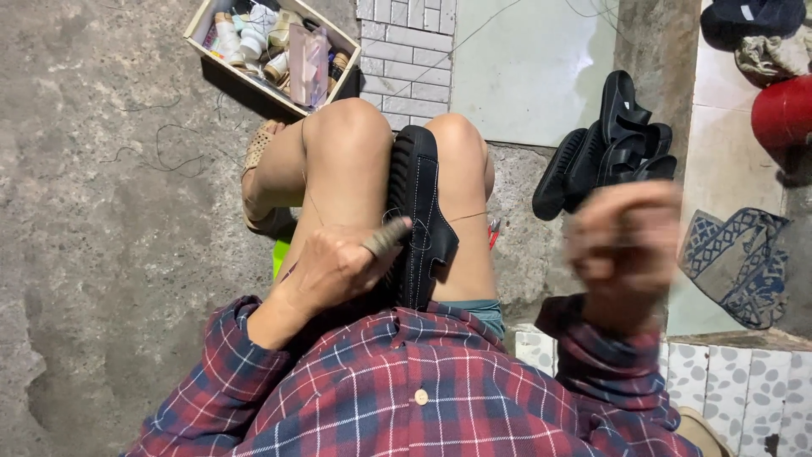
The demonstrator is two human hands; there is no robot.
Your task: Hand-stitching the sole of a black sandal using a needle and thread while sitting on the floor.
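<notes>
shoe-repair spot; thread box [272, 49]; piled black sandals [607, 148]

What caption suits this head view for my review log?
Seated person clamps a black sandal between the knees, left hand on it, blurred right hand raised with thread.

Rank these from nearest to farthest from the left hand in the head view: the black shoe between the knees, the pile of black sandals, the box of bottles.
1. Black shoe, touching the left hand, between the knees.
2. Box of bottles, top left on the concrete.
3. Pile of black sandals, far right by the tiles.
</notes>
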